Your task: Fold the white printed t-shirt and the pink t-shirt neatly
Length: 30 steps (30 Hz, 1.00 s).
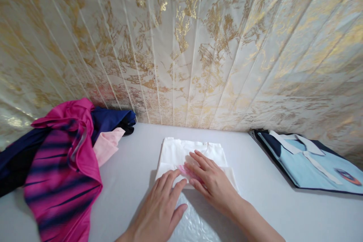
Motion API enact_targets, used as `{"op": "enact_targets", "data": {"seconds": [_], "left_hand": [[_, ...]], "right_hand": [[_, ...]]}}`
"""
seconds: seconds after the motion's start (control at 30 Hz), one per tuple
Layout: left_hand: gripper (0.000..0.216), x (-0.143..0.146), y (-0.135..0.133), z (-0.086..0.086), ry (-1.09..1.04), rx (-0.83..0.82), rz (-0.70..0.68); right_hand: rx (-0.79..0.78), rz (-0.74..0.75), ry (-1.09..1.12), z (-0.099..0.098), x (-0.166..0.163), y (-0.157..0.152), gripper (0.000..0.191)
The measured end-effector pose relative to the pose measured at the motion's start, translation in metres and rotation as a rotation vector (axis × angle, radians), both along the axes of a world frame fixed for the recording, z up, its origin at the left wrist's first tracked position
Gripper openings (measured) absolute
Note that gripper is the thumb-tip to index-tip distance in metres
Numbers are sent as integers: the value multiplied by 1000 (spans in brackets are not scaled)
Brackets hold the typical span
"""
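A white garment (193,151), folded into a rough rectangle, lies in front of me with a small pink print on it. My left hand (163,204) is at its near left edge, fingers stretched forward and thumb apart. Flat on the fabric, across the middle and right, rests my right hand (211,179) with its fingers spread. Part of the pink print is covered by the right hand. Neither hand grasps anything. Under my wrists a clear, wrinkled plastic sheet or bag (195,219) shows on the table.
On the left is a loose heap with a pink and navy striped garment (65,170), a pale pink cloth (107,145) and dark blue fabric (109,121). A folded light blue polo shirt (317,162) tops a stack at right. A gold-patterned curtain (181,53) hangs behind the white table (263,211).
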State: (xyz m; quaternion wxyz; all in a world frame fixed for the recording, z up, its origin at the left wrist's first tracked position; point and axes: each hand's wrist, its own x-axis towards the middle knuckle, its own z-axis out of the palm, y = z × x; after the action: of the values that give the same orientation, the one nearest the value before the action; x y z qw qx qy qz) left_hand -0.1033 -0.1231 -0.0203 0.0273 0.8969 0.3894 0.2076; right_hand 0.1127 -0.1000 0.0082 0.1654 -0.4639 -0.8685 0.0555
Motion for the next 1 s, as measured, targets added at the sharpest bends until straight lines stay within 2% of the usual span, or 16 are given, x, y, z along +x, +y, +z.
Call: {"op": "enact_targets", "data": {"seconds": [0.13, 0.23, 0.4, 0.47, 0.63, 0.8, 1.0], "left_hand": [[53, -1, -1, -4, 35, 18, 14], [57, 0, 0, -4, 51, 4, 21], [57, 1, -1, -7, 51, -1, 24], [56, 1, -2, -7, 49, -1, 23], [56, 0, -1, -6, 51, 0, 27], [51, 4, -1, -1, 46, 13, 1], [49, 7, 1, 1, 55, 32, -12]], "right_hand": [[-1, 96, 12, 2, 4, -2, 33], [2, 94, 36, 2, 6, -2, 33], [-6, 21, 5, -1, 2, 0, 54], [-26, 30, -8, -2, 0, 0, 56], [-32, 47, 89, -3, 5, -2, 35], [45, -87, 262, -8, 3, 9, 33], [5, -77, 262, -4, -13, 24, 21]]}}
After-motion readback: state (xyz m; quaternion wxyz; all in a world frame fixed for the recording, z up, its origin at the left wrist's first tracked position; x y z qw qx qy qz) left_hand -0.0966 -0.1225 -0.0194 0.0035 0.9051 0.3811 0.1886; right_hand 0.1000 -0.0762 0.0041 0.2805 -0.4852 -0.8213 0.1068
